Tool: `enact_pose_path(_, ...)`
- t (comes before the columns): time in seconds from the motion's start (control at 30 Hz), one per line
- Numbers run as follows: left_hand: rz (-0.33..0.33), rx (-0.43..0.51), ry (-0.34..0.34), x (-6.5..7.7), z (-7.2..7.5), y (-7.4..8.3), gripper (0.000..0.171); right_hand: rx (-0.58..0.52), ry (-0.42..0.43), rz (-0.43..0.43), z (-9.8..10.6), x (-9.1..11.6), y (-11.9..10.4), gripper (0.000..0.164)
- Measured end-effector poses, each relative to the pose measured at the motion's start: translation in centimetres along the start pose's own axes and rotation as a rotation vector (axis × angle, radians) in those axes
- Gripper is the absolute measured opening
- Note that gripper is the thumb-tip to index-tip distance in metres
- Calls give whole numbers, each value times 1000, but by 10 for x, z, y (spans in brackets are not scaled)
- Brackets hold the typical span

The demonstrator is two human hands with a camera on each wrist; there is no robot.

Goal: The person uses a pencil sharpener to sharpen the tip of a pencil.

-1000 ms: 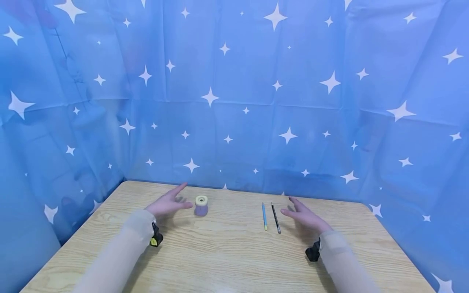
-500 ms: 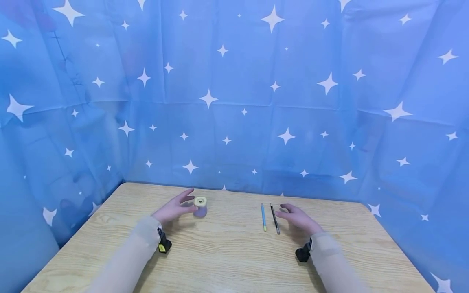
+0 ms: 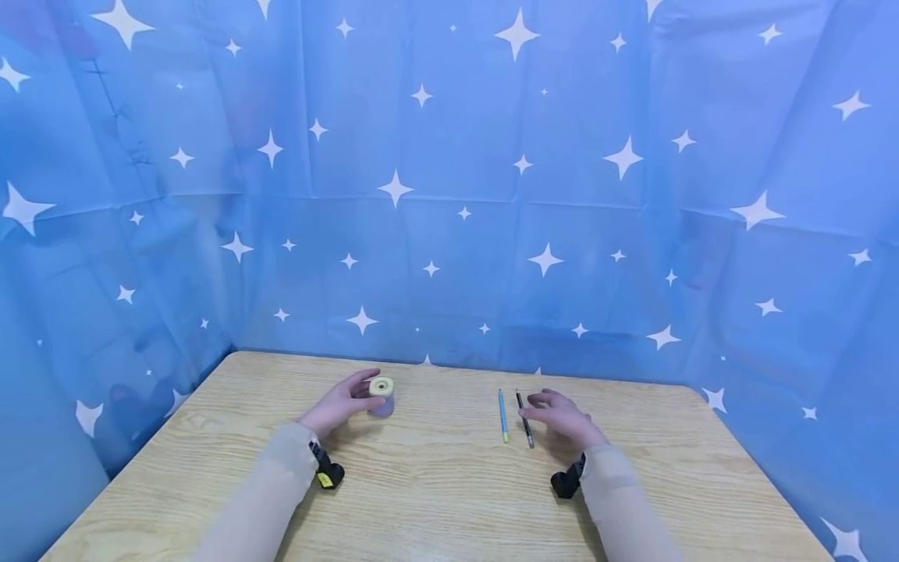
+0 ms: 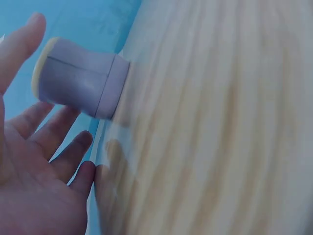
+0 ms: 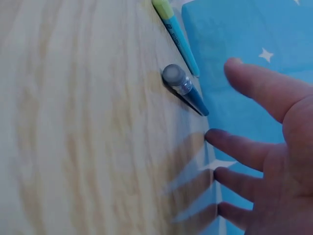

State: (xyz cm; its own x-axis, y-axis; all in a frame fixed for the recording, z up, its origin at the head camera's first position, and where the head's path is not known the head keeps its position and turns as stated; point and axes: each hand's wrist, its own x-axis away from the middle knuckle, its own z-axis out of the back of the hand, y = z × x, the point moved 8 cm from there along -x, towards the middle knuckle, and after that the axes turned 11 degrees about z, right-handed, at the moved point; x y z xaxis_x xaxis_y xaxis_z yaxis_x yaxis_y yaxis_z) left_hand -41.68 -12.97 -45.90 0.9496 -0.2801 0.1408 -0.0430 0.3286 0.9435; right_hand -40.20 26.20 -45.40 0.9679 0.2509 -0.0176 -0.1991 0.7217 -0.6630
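A waisted purple pencil sharpener (image 3: 381, 389) with a cream top and a small dark hole stands upright on the table. My left hand (image 3: 344, 402) is around its left side; in the left wrist view the thumb and spread fingers flank the sharpener (image 4: 78, 78) without closing on it. To the right lie two pencils: a blue pencil (image 3: 502, 417) with a yellow-green end, and a black pencil (image 3: 528, 434) with a grey eraser end. My right hand (image 3: 565, 417) hovers beside the black pencil, thumb over it in the head view. In the right wrist view its fingers stay spread, holding nothing.
The wood-grained table (image 3: 435, 492) meets a blue star-patterned curtain (image 3: 449, 234) at its back edge. The curtain also runs along the left and right sides. A small black camera sits on each wrist.
My left hand has moved right until its thumb and fingers came around the sharpener. My right hand has moved left to the black pencil, its fingers bending slightly. Sharpener and pencils lie as before.
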Motion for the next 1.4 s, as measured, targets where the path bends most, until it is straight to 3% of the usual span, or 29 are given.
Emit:
enact_pose_path(0.27, 15, 62, 19, -4, -7, -10, 82, 72, 24, 27, -3, 0, 3, 69)
enact_pose_path(0.53, 5, 42, 81, 6, -5, -9, 74, 26, -22, 85, -4, -4, 2, 68)
enact_pose_path(0.73, -9, 20, 91, 6, -9, -8, 57, 13, -1, 64, 1, -7, 7, 53)
enact_pose_path(1.03, -2, 26, 87, 5, -15, -11, 57, 45, 58, 59, 8, -3, 10, 32)
enact_pose_path(1.27, -25, 3, 77, 4, -14, -3, 56, -102, 64, 108, 14, 1, 18, 17)
enact_pose_path(1.4, -20, -6, 79, 2, -14, -2, 57, -115, 69, 108, 16, 0, 22, 10)
